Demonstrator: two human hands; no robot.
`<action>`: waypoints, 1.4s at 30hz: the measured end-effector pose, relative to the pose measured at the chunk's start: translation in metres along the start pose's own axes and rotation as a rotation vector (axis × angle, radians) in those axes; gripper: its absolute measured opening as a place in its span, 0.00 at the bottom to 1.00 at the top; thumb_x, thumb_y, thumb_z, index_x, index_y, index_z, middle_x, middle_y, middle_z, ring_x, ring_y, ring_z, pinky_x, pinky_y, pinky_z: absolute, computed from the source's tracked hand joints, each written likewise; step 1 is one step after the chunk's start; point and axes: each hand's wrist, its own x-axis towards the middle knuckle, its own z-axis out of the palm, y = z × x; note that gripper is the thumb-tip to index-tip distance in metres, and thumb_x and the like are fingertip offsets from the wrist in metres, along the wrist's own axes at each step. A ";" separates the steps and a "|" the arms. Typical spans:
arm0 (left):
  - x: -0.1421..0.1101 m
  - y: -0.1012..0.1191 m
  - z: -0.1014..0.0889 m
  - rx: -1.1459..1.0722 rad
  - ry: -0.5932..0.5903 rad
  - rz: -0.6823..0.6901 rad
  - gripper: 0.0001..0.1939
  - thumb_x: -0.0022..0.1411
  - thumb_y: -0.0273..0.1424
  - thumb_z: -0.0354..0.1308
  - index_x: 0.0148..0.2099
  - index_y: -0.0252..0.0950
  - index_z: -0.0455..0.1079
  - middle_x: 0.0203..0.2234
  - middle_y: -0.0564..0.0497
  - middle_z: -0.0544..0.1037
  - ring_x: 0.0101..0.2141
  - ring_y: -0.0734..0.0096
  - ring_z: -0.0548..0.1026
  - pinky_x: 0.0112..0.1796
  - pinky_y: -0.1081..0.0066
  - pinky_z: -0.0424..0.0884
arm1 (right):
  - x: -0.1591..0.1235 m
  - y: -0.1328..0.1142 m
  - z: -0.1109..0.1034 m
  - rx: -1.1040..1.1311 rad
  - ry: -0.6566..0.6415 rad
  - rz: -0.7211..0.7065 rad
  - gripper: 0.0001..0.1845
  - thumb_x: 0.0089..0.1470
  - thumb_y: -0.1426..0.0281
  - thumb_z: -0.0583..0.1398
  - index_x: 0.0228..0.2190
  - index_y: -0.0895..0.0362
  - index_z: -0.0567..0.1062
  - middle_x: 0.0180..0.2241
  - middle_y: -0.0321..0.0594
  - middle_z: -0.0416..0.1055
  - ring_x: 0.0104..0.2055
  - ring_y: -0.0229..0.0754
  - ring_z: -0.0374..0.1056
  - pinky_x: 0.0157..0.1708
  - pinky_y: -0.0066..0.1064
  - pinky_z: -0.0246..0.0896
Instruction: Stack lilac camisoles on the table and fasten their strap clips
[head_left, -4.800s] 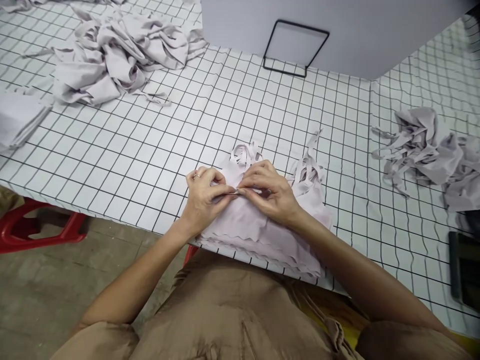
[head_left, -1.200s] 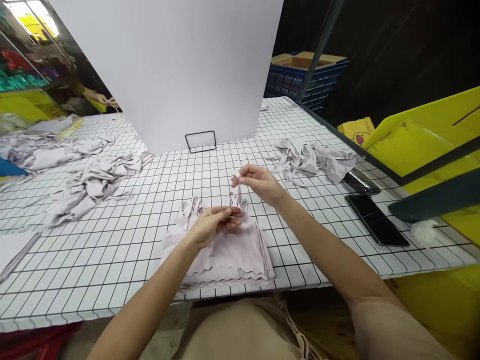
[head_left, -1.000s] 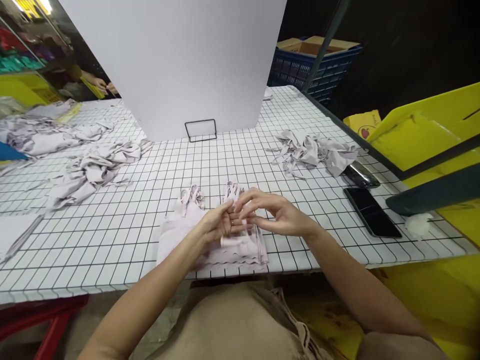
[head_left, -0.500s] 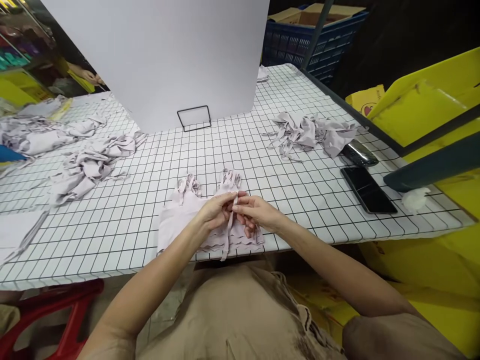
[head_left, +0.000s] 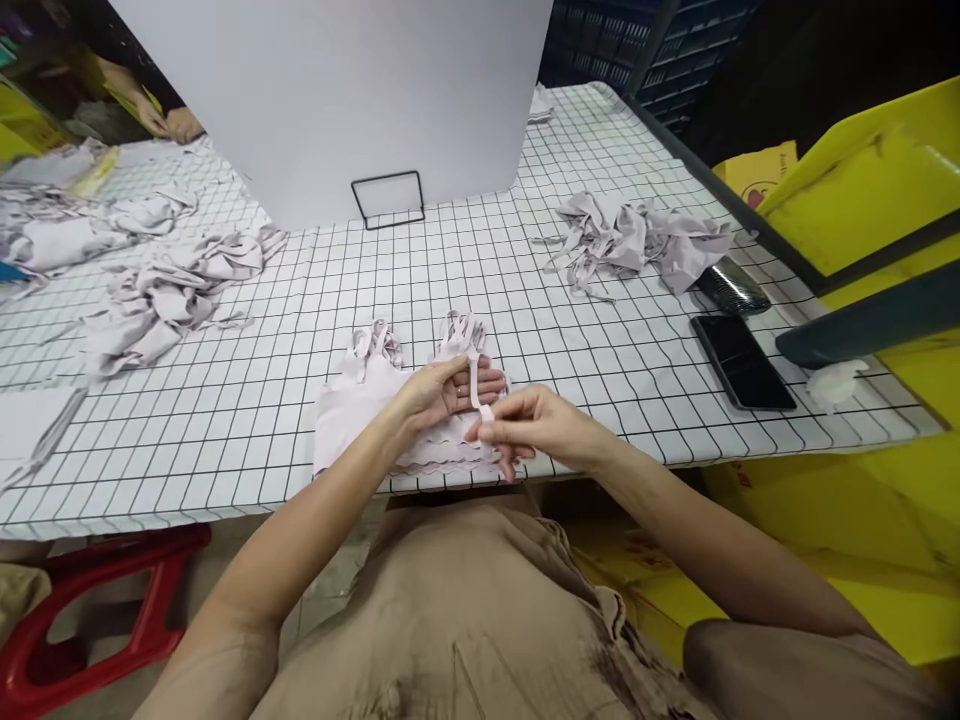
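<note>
A narrow pale strap (head_left: pixel 475 387) is held between the left hand (head_left: pixel 441 397) and the right hand (head_left: pixel 529 425), just over a garment stack (head_left: pixel 349 410) at the near edge of the worktop (head_left: pixel 555 345). The strap's upper end is pinned by the left thumb, the other left fingers spread behind it; its lower end is pinched by the right hand, toward five o'clock. Whether the strap is joined to the stack cannot be made out. Its handling is judged to be partway through, with both ends in the hands.

The stack is laid flat, wavy hems at the near side. More strap loops are bunched along it, at ten and twelve o'clock from the held strap; how many of them are finished cannot be told.

Farther out, a crumpled heap (head_left: pixel 626 240) is seen at two o'clock and a larger pile (head_left: pixel 169 300) between nine and ten. Neither is laid flat, and whether either is done or left to do is not shown. A folded bundle (head_left: pixel 34 425) is set at nine, a phone (head_left: pixel 742 362) at three.
</note>
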 end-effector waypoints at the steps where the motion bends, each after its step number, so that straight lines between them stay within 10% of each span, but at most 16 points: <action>1: -0.005 0.001 -0.003 0.052 -0.006 -0.019 0.15 0.74 0.30 0.49 0.43 0.27 0.75 0.35 0.38 0.83 0.34 0.64 0.83 0.40 0.64 0.81 | 0.005 -0.001 -0.004 0.054 0.054 -0.043 0.18 0.49 0.58 0.71 0.29 0.62 0.81 0.18 0.32 0.70 0.16 0.28 0.61 0.17 0.23 0.66; 7: -0.035 0.002 -0.025 0.321 0.204 0.337 0.18 0.61 0.39 0.68 0.45 0.29 0.77 0.37 0.39 0.83 0.34 0.63 0.83 0.40 0.63 0.79 | 0.019 -0.012 -0.023 0.199 0.208 -0.102 0.16 0.47 0.61 0.73 0.31 0.62 0.82 0.21 0.32 0.71 0.18 0.28 0.59 0.23 0.32 0.75; 12: -0.030 0.018 -0.018 0.293 0.151 0.622 0.17 0.57 0.38 0.70 0.45 0.32 0.80 0.39 0.43 0.83 0.39 0.64 0.81 0.46 0.61 0.77 | 0.034 -0.039 -0.045 0.189 0.379 -0.322 0.14 0.49 0.61 0.72 0.34 0.59 0.82 0.26 0.34 0.72 0.24 0.31 0.66 0.29 0.31 0.77; 21: -0.008 0.020 0.000 0.209 0.009 0.458 0.19 0.50 0.33 0.75 0.45 0.34 0.82 0.41 0.43 0.84 0.39 0.65 0.81 0.48 0.61 0.75 | 0.059 -0.047 -0.058 0.183 0.275 -0.152 0.17 0.44 0.61 0.74 0.31 0.62 0.82 0.22 0.34 0.70 0.20 0.29 0.60 0.22 0.30 0.74; 29: 0.000 0.010 0.008 0.178 0.160 0.565 0.14 0.47 0.37 0.76 0.34 0.33 0.82 0.26 0.48 0.82 0.26 0.74 0.75 0.33 0.69 0.75 | 0.058 -0.036 -0.054 0.044 0.323 -0.140 0.21 0.44 0.55 0.73 0.30 0.61 0.79 0.24 0.35 0.69 0.22 0.32 0.61 0.24 0.34 0.73; 33: -0.006 0.011 0.003 0.387 0.195 0.663 0.10 0.52 0.36 0.72 0.32 0.34 0.80 0.25 0.49 0.80 0.24 0.74 0.74 0.28 0.72 0.72 | 0.052 -0.031 -0.055 -0.454 0.619 -0.430 0.20 0.49 0.56 0.70 0.39 0.56 0.78 0.35 0.41 0.75 0.35 0.41 0.70 0.40 0.41 0.74; 36: -0.011 0.013 0.002 0.535 0.187 0.721 0.08 0.55 0.34 0.70 0.32 0.34 0.80 0.26 0.50 0.79 0.25 0.74 0.73 0.28 0.72 0.71 | 0.052 -0.028 -0.052 -0.727 0.452 -0.625 0.16 0.57 0.61 0.66 0.47 0.51 0.78 0.47 0.43 0.77 0.53 0.47 0.68 0.56 0.49 0.65; 42: -0.020 0.013 -0.008 0.721 0.210 0.846 0.05 0.61 0.33 0.64 0.36 0.37 0.78 0.32 0.48 0.80 0.33 0.67 0.75 0.37 0.67 0.72 | 0.059 -0.020 -0.049 -0.819 0.427 -0.641 0.07 0.59 0.64 0.64 0.31 0.52 0.81 0.27 0.38 0.74 0.37 0.44 0.66 0.40 0.40 0.66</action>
